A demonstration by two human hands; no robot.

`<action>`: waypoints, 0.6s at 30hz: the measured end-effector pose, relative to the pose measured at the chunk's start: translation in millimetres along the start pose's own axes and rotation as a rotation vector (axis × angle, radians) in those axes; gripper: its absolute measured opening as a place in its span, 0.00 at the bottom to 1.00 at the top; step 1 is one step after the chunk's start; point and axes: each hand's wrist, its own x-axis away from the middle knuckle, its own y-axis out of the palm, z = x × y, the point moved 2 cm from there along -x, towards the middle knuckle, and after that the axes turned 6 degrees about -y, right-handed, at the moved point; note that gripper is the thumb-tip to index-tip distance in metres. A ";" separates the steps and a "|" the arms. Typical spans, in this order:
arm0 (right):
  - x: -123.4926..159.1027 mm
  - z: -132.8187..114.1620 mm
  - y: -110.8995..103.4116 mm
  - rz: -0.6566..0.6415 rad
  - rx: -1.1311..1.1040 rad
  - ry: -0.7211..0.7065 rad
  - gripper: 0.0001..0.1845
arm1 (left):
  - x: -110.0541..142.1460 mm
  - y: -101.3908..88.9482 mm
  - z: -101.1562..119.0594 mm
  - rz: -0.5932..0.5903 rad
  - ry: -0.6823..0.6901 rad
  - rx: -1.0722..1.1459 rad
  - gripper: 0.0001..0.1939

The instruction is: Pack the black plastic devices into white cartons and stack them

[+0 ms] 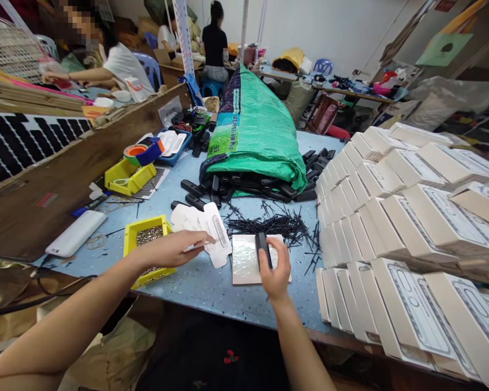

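My right hand is closed around a black, oblong plastic piece. That piece rests upright or slightly tilted on a square, pale board with a shiny, film-like top. To the left, my left hand pinches the edge of a white printed card at a loose, fanned pile of such cut-out cards. Just behind the board lies a heap of thin black sticks or ties. Beside my left forearm, a yellow bin holds many small metal parts, partly hidden by the arm.
A green woven sack spills more black pieces across the blue table. Stacked white boxes wall off the right side. Rolls of tape sit over another yellow bin; a white power bank-like block lies left. Other people sit beyond.
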 end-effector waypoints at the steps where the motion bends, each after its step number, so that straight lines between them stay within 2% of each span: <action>1: -0.3 -18.5 5.3 -0.069 -0.060 -0.117 0.18 | 7.5 7.6 3.6 -0.044 -0.048 0.176 0.11; 3: -1.5 -49.0 18.8 -0.237 -0.085 -0.297 0.21 | 18.8 32.4 5.8 -0.140 -0.139 0.365 0.10; 5: -2.8 -64.1 31.5 -0.389 -0.015 -0.373 0.24 | 23.9 59.4 2.6 -0.130 -0.150 0.466 0.11; 7: -1.6 -63.9 38.3 -0.487 0.018 -0.363 0.21 | 25.5 80.9 -3.8 -0.083 -0.095 0.545 0.16; 9: 4.6 -56.0 39.3 -0.599 -0.012 -0.320 0.10 | 27.5 93.3 -12.0 -0.065 -0.071 0.559 0.23; 10: 9.2 -51.7 38.2 -0.660 -0.035 -0.292 0.07 | 29.3 95.9 -16.3 -0.059 -0.086 0.510 0.28; 13: 20.5 -43.6 31.7 -0.766 -0.089 -0.166 0.09 | 37.2 92.5 -27.4 -0.012 -0.183 0.279 0.45; 16: 19.3 -41.5 25.6 -0.684 -0.109 0.008 0.09 | 42.8 81.7 -29.7 0.068 -0.236 0.125 0.56; 18: 15.0 -40.3 24.6 -0.632 -0.186 0.067 0.09 | 42.8 74.6 -24.6 0.145 -0.196 0.068 0.53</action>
